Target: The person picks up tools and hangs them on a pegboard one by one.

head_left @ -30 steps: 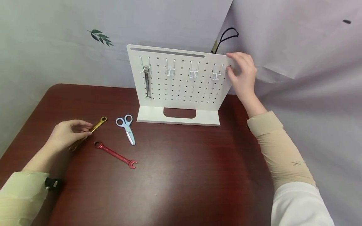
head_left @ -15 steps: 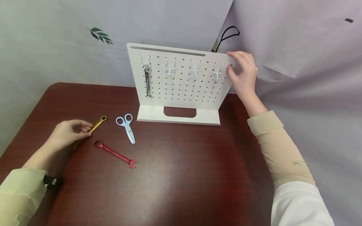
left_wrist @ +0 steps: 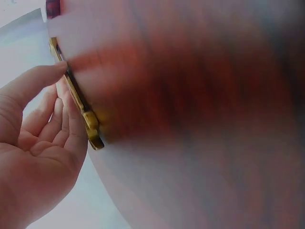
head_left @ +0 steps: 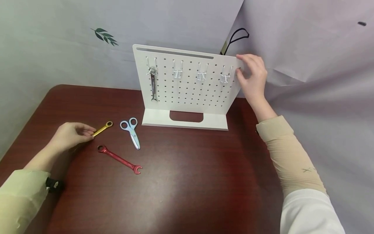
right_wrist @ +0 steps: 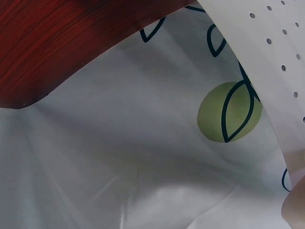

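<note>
While the right hand (head_left: 254, 76) pinches the upper right corner of the pegboard (head_left: 187, 87), the left hand (head_left: 70, 135) pinches the gold wrench (head_left: 102, 129) at left of counter (head_left: 181, 185), near-left of board, axis near-left to far-right, ring end far.

Yellow wrench (head_left: 101, 130): shiny metal. Red wrench (head_left: 118, 158): metal, glossy colour finish. Silver wrench (head_left: 153, 84), far: polished bare metal. Scissors (head_left: 132, 131): smooth plastic-looking handles. Pegboard (head_left: 189, 106): smooth, matt. Table (head_left: 187, 188): glossy wood grain. Cloth (head_left: 330, 81) at right: creased, faint sheen.
</note>
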Available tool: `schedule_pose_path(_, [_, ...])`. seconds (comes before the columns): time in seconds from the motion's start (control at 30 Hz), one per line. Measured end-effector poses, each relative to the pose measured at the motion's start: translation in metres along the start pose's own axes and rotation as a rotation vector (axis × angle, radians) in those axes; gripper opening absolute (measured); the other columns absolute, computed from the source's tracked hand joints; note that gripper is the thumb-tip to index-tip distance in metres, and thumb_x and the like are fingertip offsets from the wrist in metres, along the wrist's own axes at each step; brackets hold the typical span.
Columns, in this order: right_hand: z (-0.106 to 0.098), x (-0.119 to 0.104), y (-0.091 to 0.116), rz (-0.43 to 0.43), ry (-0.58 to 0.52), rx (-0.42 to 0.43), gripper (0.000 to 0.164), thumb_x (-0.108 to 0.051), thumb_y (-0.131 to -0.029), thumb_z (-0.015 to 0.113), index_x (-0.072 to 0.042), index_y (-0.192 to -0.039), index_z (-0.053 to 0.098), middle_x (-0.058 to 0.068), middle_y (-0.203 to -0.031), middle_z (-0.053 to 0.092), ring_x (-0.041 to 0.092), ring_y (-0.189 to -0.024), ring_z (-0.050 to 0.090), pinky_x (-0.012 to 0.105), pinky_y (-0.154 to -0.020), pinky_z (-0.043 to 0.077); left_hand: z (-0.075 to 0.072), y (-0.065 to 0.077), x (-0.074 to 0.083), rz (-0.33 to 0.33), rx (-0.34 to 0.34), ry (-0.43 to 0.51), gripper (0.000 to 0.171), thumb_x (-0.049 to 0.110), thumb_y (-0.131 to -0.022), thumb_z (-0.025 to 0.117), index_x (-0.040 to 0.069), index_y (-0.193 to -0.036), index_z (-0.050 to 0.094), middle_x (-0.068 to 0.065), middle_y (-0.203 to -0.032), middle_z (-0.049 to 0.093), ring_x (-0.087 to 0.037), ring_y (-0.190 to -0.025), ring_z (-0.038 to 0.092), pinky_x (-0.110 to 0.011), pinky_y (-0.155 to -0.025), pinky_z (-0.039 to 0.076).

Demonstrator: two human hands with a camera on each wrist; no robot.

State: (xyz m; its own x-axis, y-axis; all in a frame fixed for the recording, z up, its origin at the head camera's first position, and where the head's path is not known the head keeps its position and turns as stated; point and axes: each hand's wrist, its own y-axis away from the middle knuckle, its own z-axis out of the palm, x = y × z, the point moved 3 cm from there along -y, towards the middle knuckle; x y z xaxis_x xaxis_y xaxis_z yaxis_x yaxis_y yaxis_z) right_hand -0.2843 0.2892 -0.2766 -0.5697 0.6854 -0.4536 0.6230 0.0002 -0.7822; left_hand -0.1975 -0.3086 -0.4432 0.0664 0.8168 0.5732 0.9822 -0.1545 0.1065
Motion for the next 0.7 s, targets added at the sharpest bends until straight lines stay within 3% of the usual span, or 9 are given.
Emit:
schedule_pose_path(0.23, [0.0004,0.0008,0.0003,-0.01,0.004,0.004,0.035,0.011,-0.09,0.072,-0.002,-0.121,0.078,0.021,-0.121,0.075,0.038,-0.12,0.063,0.037,-0.111,0.046,-0.0027,-0.0034,-0.0006,0.003,-0.036,-0.001,0.028,0.005,-0.088,0.083,-0.011,-0.109,0.075,-0.014,-0.089,0.078,0.008,-0.069,0.057,-0.019,-0.06,0.048])
schedule_pose_path(0.7, [0.0004,-0.0007,0.001,-0.01,-0.002,0.002,0.035,0.011,-0.089,0.072,-0.002,-0.121,0.078,0.019,-0.121,0.076,0.038,-0.12,0.064,0.038,-0.111,0.046,-0.0038,0.0032,0.0039,0.015,-0.029,-0.003,0.018,0.005,-0.09,0.081,-0.006,-0.103,0.077,-0.007,-0.085,0.075,0.003,-0.067,0.055,-0.023,-0.057,0.046])
